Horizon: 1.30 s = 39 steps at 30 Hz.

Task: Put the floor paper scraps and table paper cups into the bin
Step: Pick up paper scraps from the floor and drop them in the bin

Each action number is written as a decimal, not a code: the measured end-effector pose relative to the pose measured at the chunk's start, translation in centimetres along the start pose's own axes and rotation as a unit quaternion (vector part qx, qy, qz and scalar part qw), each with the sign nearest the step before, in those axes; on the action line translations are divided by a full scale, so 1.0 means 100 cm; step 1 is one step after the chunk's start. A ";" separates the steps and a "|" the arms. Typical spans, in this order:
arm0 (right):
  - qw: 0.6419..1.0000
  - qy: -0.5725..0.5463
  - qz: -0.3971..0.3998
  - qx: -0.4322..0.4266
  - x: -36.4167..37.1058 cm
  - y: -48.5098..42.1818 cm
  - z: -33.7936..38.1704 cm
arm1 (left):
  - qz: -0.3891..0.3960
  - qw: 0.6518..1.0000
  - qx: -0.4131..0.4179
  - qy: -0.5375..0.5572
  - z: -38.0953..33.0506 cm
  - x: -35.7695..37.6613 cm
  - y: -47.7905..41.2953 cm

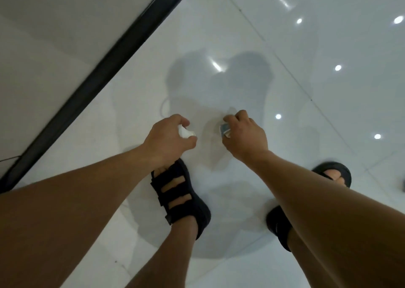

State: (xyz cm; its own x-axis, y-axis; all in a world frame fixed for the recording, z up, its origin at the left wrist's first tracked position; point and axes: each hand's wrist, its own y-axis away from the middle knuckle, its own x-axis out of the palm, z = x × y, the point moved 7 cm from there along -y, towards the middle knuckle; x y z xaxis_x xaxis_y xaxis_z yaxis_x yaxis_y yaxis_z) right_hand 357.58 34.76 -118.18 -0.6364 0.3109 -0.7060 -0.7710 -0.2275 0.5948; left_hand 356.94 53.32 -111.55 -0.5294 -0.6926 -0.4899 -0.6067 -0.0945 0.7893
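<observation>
As the person bends over the glossy tiled floor (306, 36), each hand grasps a paper scrap.
The left hand (168, 139) curls its fingers round a white crumpled scrap (186, 132); the right hand (245, 134), just to its right, pinches a bluish-white scrap (225, 131) low over the tiles, just beyond the black sandals (179, 195). To do this well, close each scrap fully into the palm before rising, scan along the dark skirting strip (98, 73) for leftovers, then carry both to the bin, which is out of view, as are the cups.
</observation>
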 end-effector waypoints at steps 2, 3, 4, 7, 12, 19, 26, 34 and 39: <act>1.000 -0.021 -0.020 0.008 -0.022 0.010 0.004 | -0.001 1.000 0.018 -0.007 -0.013 -0.006 0.007; 0.999 -0.027 -0.028 0.007 -0.036 0.017 0.009 | -0.001 1.000 0.020 -0.009 -0.021 -0.012 0.013; 0.999 -0.030 -0.034 0.004 -0.052 0.024 0.014 | -0.002 1.000 0.021 -0.011 -0.030 -0.019 0.020; 0.999 -0.025 -0.045 -0.003 -0.110 0.049 0.037 | -0.011 0.999 0.033 -0.014 -0.064 -0.052 0.051; 0.999 -0.016 -0.049 0.005 -0.222 0.117 0.086 | -0.018 0.998 0.067 -0.006 -0.129 -0.121 0.140; 0.997 -0.019 -0.076 -0.015 -0.366 0.242 0.189 | -0.038 0.992 0.114 0.032 -0.198 -0.227 0.296; 0.993 0.032 -0.084 -0.072 -0.447 0.354 0.269 | -0.112 0.987 0.110 0.033 -0.193 -0.301 0.434; 0.980 0.090 -0.073 -0.164 -0.460 0.467 0.323 | -0.194 0.971 0.035 0.135 -0.120 -0.283 0.589; 0.964 0.122 -0.051 -0.232 -0.438 0.514 0.378 | -0.259 0.940 -0.004 0.220 -0.064 -0.279 0.664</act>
State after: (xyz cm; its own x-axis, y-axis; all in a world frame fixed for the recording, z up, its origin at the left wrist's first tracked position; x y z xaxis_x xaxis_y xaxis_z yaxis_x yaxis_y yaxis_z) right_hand 346.77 44.31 -42.15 -0.4997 0.1406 -0.8547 -0.7220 -0.6127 0.3213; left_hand 335.22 61.81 -43.13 0.1344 -0.7807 -0.6102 -0.7095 -0.5057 0.4908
